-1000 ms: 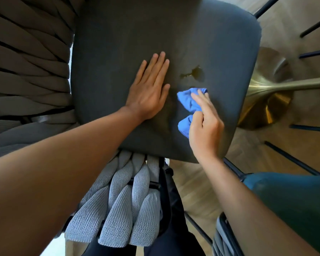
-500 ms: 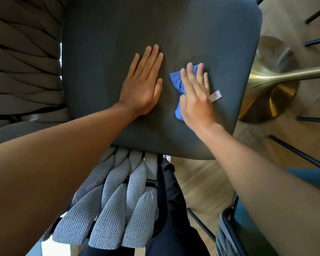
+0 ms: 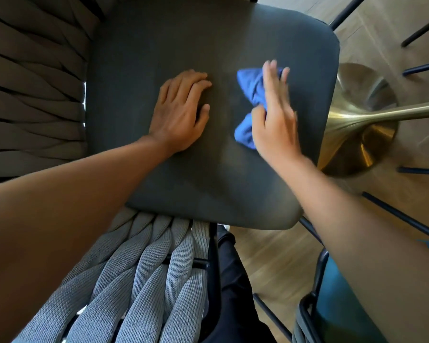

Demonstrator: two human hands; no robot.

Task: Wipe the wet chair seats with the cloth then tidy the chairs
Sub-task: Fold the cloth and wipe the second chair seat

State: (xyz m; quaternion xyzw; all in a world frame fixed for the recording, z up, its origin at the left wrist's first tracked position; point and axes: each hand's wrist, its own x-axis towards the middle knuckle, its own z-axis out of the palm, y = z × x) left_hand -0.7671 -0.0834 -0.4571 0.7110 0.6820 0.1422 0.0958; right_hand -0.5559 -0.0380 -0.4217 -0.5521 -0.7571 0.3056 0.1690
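A dark grey cushioned chair seat fills the upper middle of the head view. My left hand rests on it with the fingers curled under, holding nothing. To its right, my right hand presses a crumpled blue cloth flat against the seat, fingers stretched out and blurred. No wet spot shows on the seat around the cloth.
The chair's woven rope back curves along the left. A second chair's light grey woven back stands just below the seat. A brass table base sits on the wooden floor at right, with thin black chair legs and a teal chair seat nearby.
The dark wet patch seen one second ago is gone from view. My right hand slid the cloth up over it and keeps rubbing; my left hand's fingers have curled in.
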